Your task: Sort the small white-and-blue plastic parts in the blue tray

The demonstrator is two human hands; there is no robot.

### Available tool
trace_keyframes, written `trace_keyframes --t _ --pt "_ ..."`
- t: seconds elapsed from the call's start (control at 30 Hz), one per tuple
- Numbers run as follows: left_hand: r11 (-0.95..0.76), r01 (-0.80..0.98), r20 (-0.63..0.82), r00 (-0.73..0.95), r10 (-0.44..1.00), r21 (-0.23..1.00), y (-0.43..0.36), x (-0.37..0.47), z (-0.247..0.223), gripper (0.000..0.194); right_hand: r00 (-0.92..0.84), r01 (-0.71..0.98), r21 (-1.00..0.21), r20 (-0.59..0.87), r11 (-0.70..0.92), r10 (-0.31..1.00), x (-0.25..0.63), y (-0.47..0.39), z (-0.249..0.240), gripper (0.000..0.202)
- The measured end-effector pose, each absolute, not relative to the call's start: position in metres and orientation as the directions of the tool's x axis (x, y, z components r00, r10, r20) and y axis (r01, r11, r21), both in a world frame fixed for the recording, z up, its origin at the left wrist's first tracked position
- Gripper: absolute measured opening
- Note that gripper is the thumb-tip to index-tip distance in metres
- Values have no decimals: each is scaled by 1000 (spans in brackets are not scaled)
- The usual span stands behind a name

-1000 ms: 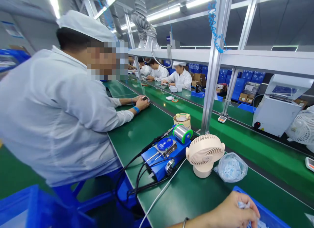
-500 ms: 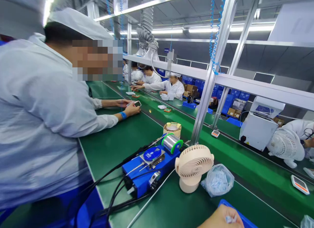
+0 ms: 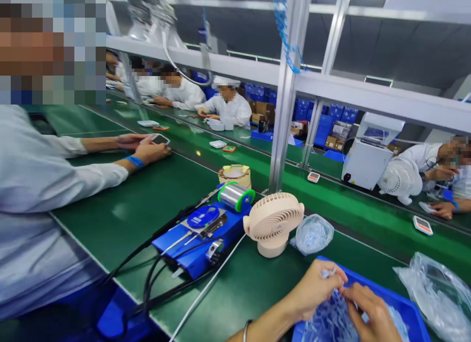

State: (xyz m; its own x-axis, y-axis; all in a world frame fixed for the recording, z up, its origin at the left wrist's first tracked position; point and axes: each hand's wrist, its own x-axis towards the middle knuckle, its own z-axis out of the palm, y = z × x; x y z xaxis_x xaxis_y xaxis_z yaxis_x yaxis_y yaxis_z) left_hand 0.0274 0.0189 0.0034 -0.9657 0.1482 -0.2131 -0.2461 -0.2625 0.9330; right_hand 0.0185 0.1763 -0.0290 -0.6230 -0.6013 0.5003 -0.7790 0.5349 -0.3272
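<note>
Low on the right, my left hand (image 3: 319, 289) pinches a small pale-blue plastic piece (image 3: 328, 272); its exact kind is too small to make out. Close against it, my right hand (image 3: 373, 312) has thumb and forefinger pressed together at the same spot, and what they grip there is hidden. Both hands hang over a blue tray (image 3: 412, 310) heaped with translucent pale-blue plastic pieces (image 3: 331, 317). A clear bag (image 3: 314, 235) of similar pale-blue bits lies behind my left hand, and another clear plastic bag (image 3: 437, 293) rests right of the tray.
A beige fan (image 3: 274, 224) stands beside a blue soldering unit (image 3: 198, 244) with a solder spool (image 3: 236, 197) and cables. A metal post (image 3: 285, 111) rises behind. White-and-orange devices (image 3: 422, 225) lie on the green conveyor. A co-worker's hands (image 3: 147, 148) hold a device at left.
The view has turned right and down, bringing my right hand and the tray's contents into sight. My two hands now meet over the tray.
</note>
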Motion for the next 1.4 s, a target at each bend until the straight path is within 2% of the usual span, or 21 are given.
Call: trace_keyframes --t 0.1,0.17,0.3,0.7,0.93,1.2,1.4 --pt "-173 -157 -128 -978 167 972 20 23 3 11 -665 -746 -437 536 503 -520 18 175 -16 17" --pt "-142 -100 -70 -977 201 985 22 19 5 13 -693 -719 -462 524 519 -494 17 176 -6 13" --pt "-174 -122 -82 -971 224 977 27 11 11 17 -732 -675 -510 556 534 -394 15 177 8 10" --pt "-250 -343 -242 -901 360 906 18 10 14 19 -791 -610 -582 478 538 -381 23 170 21 11" --pt "-299 -389 -249 -876 413 871 15 12 16 22 -802 -596 -610 418 522 -427 24 167 28 12" --pt "-294 -355 -211 -880 427 888 13 15 15 23 -859 -512 -650 376 561 -348 26 165 29 11" --pt "-320 -380 -223 -873 433 868 13 16 14 22 -844 -533 -678 386 507 -371 25 165 28 14"
